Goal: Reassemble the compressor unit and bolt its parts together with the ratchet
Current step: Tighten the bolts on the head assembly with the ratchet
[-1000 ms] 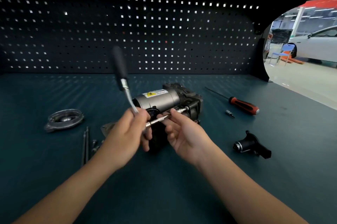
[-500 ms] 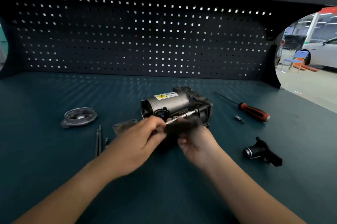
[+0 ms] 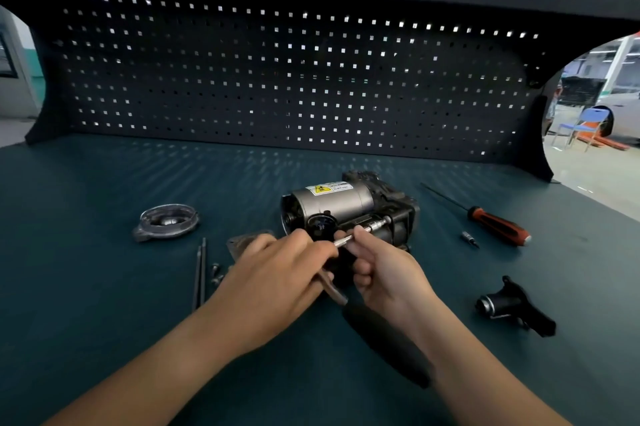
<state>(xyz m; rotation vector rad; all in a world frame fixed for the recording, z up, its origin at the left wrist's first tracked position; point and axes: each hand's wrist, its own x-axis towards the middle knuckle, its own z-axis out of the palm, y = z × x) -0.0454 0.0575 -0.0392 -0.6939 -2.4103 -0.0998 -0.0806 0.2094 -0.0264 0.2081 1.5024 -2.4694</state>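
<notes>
— Where's the compressor (image 3: 332, 202)?
— Mid-tabletop (image 3: 104, 321), just beyond both hands. The left hand (image 3: 277, 273) has its fingers clenched round the ratchet (image 3: 337, 294). The right hand (image 3: 388, 273) pinches the extension (image 3: 367, 230), whose tip meets the compressor.
— Around it?
— Cover (image 3: 168, 221) and rods (image 3: 199, 273) left; screwdriver (image 3: 495, 223), bit (image 3: 469, 238) and fitting (image 3: 512, 308) right.

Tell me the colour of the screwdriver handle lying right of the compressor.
The screwdriver handle is orange-red with black sections; the head view shows it best.
</notes>
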